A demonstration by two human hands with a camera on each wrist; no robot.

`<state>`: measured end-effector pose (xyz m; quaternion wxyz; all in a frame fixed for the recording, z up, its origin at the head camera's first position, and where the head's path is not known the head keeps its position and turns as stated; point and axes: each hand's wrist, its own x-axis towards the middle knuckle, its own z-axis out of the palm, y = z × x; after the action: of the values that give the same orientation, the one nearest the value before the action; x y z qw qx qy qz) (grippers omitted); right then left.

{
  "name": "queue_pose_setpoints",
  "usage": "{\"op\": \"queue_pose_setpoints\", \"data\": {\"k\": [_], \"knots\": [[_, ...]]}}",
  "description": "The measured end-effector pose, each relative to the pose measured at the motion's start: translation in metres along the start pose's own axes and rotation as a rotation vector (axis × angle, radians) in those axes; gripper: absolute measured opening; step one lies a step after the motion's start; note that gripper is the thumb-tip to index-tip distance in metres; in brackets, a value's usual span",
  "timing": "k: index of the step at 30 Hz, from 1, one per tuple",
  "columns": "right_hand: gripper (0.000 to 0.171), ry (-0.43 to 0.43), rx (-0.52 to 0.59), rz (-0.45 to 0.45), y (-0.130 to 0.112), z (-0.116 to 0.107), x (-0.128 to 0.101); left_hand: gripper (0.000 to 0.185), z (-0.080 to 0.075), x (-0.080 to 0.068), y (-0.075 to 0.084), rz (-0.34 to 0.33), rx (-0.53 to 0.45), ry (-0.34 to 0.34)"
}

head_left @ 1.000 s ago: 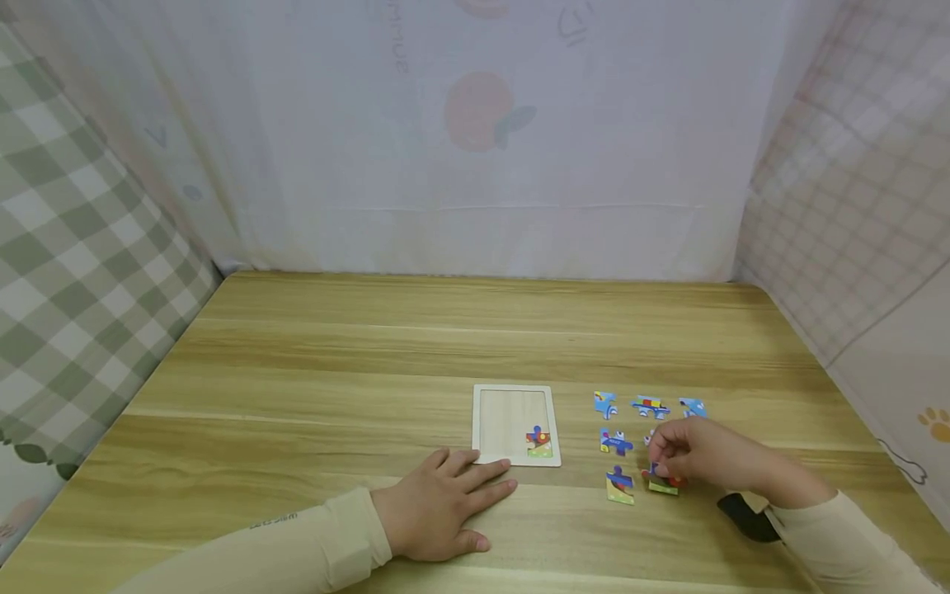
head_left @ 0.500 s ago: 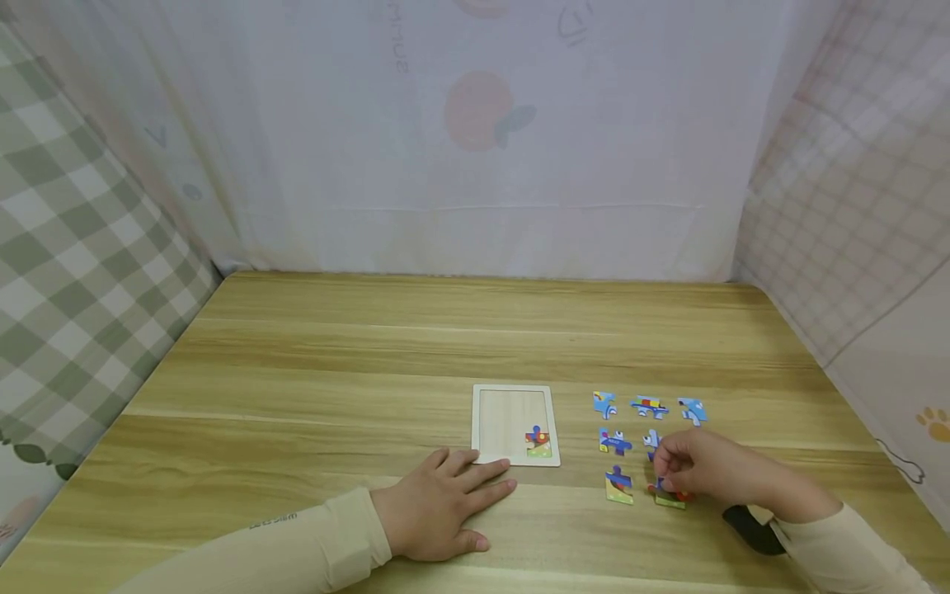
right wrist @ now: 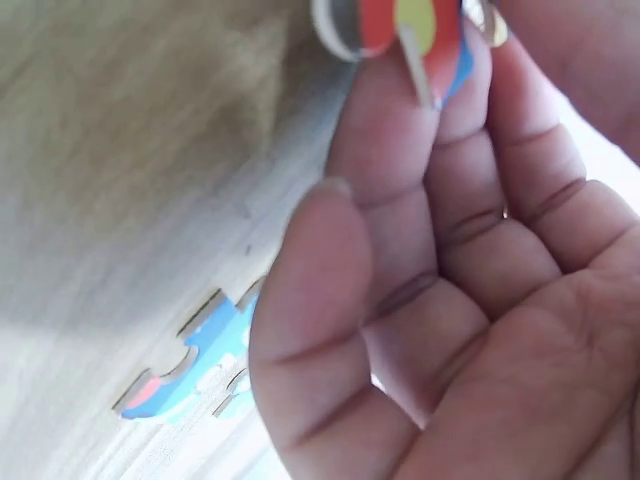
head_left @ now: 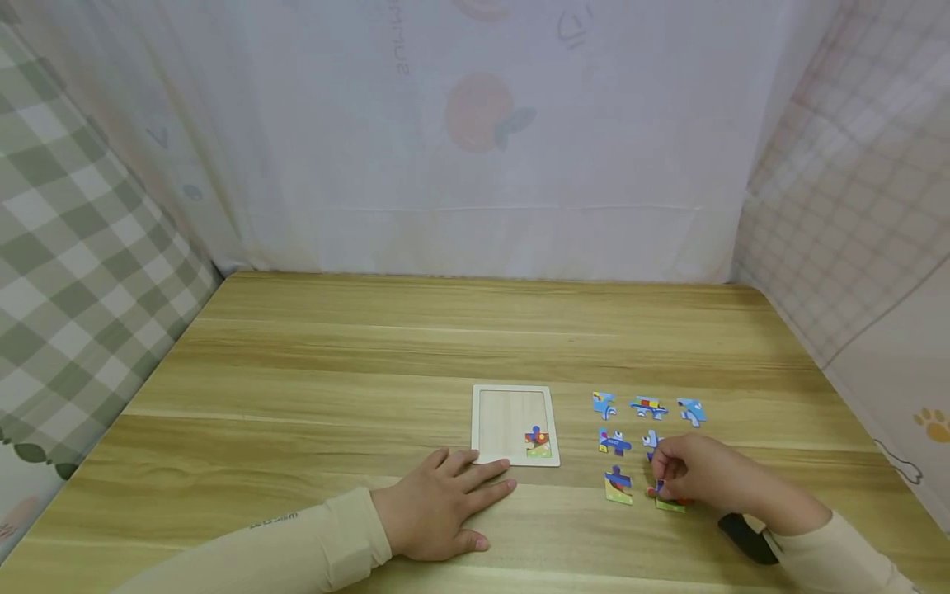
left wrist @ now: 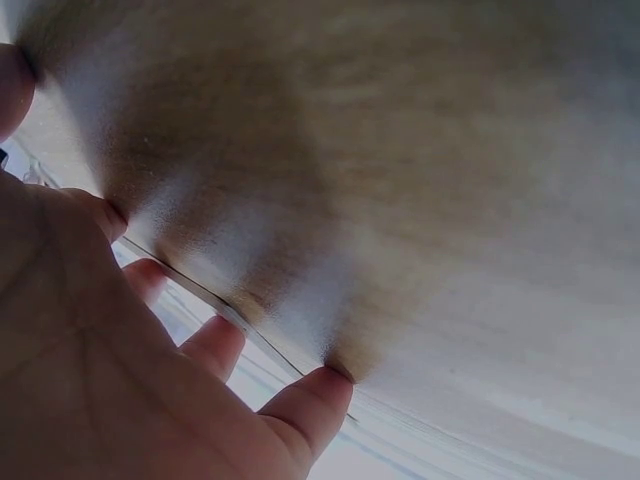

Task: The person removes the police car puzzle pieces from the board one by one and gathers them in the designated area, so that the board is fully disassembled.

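My left hand point(head_left: 445, 507) lies spread on the table, its fingertips at the near edge of a white-rimmed puzzle tray point(head_left: 477, 425). One puzzle piece point(head_left: 540, 445) with red, blue and green sits in the tray's lower right corner. In the left wrist view, the fingers point(left wrist: 312, 405) extend straight to the tabletop. My right hand point(head_left: 701, 470) pinches a green-bottomed puzzle piece point(head_left: 671, 506) at the lower right of the loose pieces, partly hidden by the fingers. The right wrist view shows that piece's red and yellow face point(right wrist: 415, 30) at the fingertips.
Several loose pieces lie right of the tray in rows, among them a yellow-green piece point(head_left: 618, 487), a blue-purple piece point(head_left: 614, 442) and a light-blue piece point(head_left: 693, 411). A dark object point(head_left: 745, 538) shows under the right wrist. Curtains point(head_left: 475, 239) hang behind the table.
My right hand has shifted slightly right and nearer with the pinched puzzle piece, uncovering more of the pieces behind it. The left hand and tray stay in place.
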<state>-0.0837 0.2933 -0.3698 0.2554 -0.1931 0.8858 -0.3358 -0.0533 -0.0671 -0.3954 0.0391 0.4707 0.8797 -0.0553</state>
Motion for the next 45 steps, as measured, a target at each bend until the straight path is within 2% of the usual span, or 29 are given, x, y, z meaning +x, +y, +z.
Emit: {"op": "queue_pose_setpoints", "data": {"k": [18, 28, 33, 39, 45], "knots": [[0.021, 0.084, -0.176, 0.001, -0.003, 0.007, 0.0, 0.063, 0.0, 0.001, -0.001, -0.005, 0.002, -0.019], [0.022, 0.112, -0.21, 0.05, -0.005, 0.009, -0.001, 0.062, 0.001, 0.0, 0.0, 0.004, 0.018, 0.021], [0.021, 0.176, -0.214, 0.039, -0.01, 0.007, 0.003, 0.062, 0.002, 0.0, 0.0, 0.004, 0.014, 0.029], [0.018, 0.275, -0.236, -0.018, -0.024, 0.004, 0.014, 0.062, 0.003, 0.0, 0.0, 0.003, 0.011, 0.029], [0.022, 0.312, -0.206, -0.024, -0.041, 0.002, 0.029, 0.062, 0.003, 0.001, 0.0, -0.001, 0.015, 0.026]]}}
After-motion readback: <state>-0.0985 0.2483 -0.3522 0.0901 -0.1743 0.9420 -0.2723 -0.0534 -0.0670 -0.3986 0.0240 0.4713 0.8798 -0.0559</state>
